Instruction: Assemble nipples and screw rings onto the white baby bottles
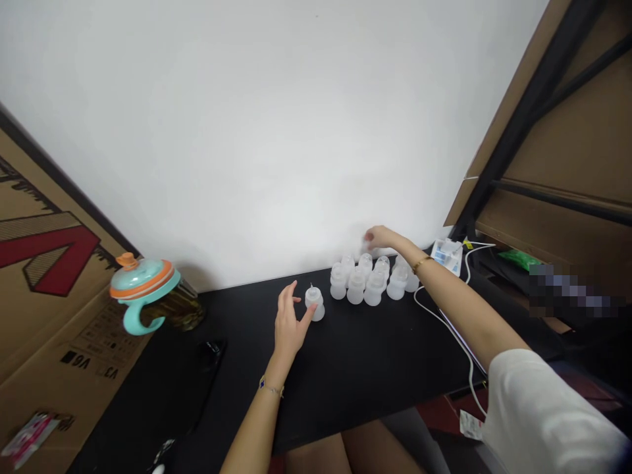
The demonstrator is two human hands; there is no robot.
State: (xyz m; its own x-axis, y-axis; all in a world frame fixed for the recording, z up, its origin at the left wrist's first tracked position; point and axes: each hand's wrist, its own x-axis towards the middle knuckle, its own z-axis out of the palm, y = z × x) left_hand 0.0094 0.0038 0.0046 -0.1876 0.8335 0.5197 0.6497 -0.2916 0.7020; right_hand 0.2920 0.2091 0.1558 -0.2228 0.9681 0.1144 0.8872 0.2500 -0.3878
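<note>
My left hand (289, 321) rests on the black table (355, 368), fingers spread, its thumb touching a single small white plastic bottle (315, 303). My right hand (381, 236) reaches over a cluster of several similar white bottles (368, 280) at the back by the wall. Its fingers pinch a small pale thing that I cannot make out against the white wall.
A jug with a teal and orange lid (148, 293) stands at the left beside a large cardboard box (44, 276). A dark small object (212, 347) lies on the table. A white device with a cable (448, 253) sits at the right, next to a dark shelf frame (533, 164).
</note>
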